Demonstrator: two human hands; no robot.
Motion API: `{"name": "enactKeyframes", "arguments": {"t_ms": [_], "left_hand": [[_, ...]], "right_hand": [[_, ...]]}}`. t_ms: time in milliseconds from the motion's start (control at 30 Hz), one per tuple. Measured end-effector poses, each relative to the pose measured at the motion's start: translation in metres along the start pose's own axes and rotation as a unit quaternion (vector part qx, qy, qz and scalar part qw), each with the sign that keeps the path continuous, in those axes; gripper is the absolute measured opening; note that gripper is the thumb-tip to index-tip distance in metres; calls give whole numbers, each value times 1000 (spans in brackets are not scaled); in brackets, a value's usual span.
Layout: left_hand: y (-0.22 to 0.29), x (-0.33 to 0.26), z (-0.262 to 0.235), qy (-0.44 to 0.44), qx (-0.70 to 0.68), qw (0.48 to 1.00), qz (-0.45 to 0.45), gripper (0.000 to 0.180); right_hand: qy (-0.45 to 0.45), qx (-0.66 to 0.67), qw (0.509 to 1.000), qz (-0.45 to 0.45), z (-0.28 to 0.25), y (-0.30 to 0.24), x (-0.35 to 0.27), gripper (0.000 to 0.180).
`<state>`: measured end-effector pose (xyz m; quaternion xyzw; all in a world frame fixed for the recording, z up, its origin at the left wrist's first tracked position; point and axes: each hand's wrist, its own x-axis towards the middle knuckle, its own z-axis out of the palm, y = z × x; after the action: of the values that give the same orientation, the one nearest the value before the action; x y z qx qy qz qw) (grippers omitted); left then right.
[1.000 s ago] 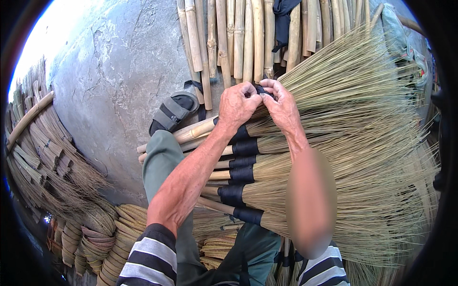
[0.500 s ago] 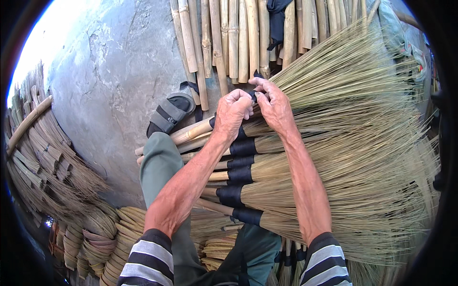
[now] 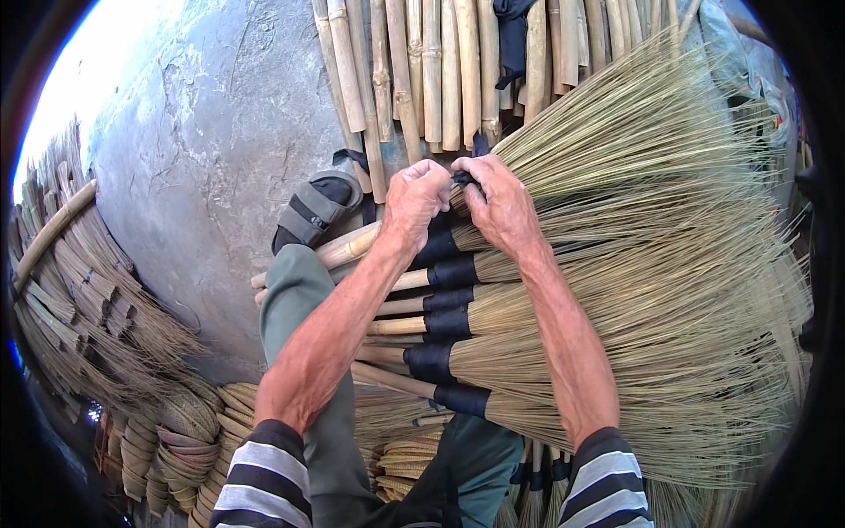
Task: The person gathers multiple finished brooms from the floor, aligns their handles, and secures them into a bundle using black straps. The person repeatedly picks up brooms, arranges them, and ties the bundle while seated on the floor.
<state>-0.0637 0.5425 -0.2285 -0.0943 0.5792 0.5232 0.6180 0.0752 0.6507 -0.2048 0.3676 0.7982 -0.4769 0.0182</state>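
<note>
Several grass brooms lie stacked side by side, their pale bristles (image 3: 616, 290) fanning right and bamboo handles (image 3: 352, 246) pointing left. Black bands (image 3: 454, 272) wrap their necks. Over the neck of the topmost, farthest broom, my left hand (image 3: 417, 201) is closed with its fingers curled in a pinch. Close beside it, my right hand (image 3: 500, 202) grips a dark strip (image 3: 462, 178) between thumb and bent fingers. The strip runs between the two hands; the left fingertips partly hide its other end. Another black piece (image 3: 480, 143) sticks up behind the right hand.
Many bamboo poles (image 3: 431, 79) lie at the far side, a black cloth strip (image 3: 512, 40) among them. My sandaled foot (image 3: 317, 207) rests on the grey concrete floor (image 3: 202, 158). Dry grass bundles (image 3: 97, 290) are at the left, above coiled woven straw (image 3: 238, 409).
My hands have drawn closer together, slightly shifted left. The right fingers, raised before, are now curled down around the strip. The brooms stay nearly where they were.
</note>
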Motion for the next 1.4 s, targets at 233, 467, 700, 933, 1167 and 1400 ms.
{"name": "enactKeyframes", "arguments": {"t_ms": [233,467,700,933,1167,1400], "left_hand": [[-3,0,1,-16,182,982,51,23],[0,-2,-11,-12,440,884,156,44],[-5,16,-4,-39,480,837,258,45],[-15,19,-14,-53,224,968,96,38],[-2,-3,-5,-8,32,999,3,31],[15,-28,8,32,-64,997,-12,30]], "right_hand": [[5,71,996,58,-4,6,5,32],[1,54,998,37,-5,10,11,30],[-37,38,998,46,-6,12,12,32],[-32,92,995,37,-8,7,8,33],[8,2,1000,-2,4,-2,0,29],[-4,45,999,-1,10,3,4,35]]}}
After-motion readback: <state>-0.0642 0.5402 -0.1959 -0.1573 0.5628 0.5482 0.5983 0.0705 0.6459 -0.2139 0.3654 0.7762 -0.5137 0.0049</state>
